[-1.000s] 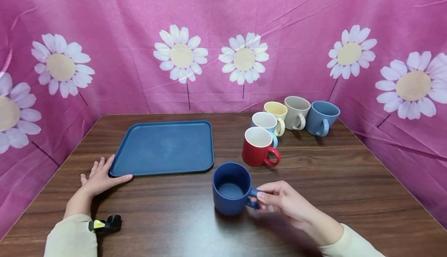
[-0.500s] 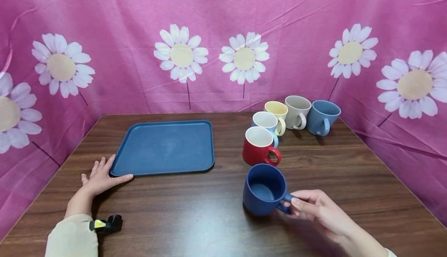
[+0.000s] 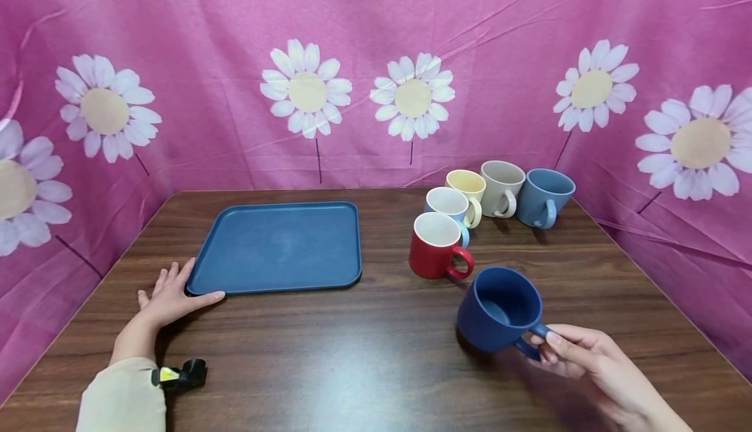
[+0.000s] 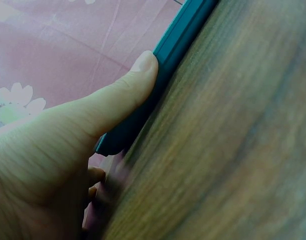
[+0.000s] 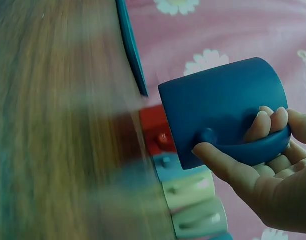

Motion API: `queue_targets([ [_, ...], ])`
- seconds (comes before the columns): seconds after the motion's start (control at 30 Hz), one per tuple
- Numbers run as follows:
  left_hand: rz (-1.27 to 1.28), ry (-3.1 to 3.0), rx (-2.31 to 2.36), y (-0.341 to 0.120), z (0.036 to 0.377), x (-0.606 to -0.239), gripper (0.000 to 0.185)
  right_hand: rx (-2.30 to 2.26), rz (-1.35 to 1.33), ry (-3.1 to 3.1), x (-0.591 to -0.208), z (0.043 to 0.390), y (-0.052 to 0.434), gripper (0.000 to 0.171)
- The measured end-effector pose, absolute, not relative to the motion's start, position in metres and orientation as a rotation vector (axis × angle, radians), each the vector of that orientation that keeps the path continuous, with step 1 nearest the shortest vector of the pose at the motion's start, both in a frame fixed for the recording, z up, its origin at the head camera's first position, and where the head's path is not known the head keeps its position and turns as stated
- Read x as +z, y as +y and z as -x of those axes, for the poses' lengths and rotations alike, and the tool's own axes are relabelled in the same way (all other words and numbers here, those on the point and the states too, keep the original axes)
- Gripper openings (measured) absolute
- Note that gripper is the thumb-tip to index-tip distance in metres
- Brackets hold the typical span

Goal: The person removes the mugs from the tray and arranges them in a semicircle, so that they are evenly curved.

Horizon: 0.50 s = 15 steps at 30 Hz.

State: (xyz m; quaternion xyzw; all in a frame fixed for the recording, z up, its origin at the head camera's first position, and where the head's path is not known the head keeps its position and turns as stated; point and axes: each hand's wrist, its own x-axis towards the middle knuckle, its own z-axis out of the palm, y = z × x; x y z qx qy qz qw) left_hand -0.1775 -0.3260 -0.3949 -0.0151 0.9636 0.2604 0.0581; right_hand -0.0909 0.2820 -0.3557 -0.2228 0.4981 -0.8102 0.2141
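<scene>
Dark blue mug [image 3: 499, 309] is held by its handle in the right hand [image 3: 587, 360], near the front right part of the wooden table [image 3: 364, 354], tilted a little and, as far as the head view lets me judge, just lifted off the wood. In the right wrist view the fingers [image 5: 266, 120] are curled through the handle and the thumb presses on top of it, so the grip is a firm pinch. To carry it well, the hand should keep the mug level and pass clear of the red mug [image 3: 436, 254], which stands just behind it. Four more mugs [image 3: 499, 190] stand in a group toward the far right corner. The left hand [image 3: 167, 298] lies flat with fingers spread on the table, thumb touching the front left corner of the blue tray [image 3: 276, 249], which steadies it.
</scene>
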Motion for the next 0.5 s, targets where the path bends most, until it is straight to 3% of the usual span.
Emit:
queue_targets([
  [0.5,0.051,2.911,0.792,-0.326,0.177,-0.396,0.103,-2.491,0.523,1.271,-0.365,0.110,0.347,0.045],
])
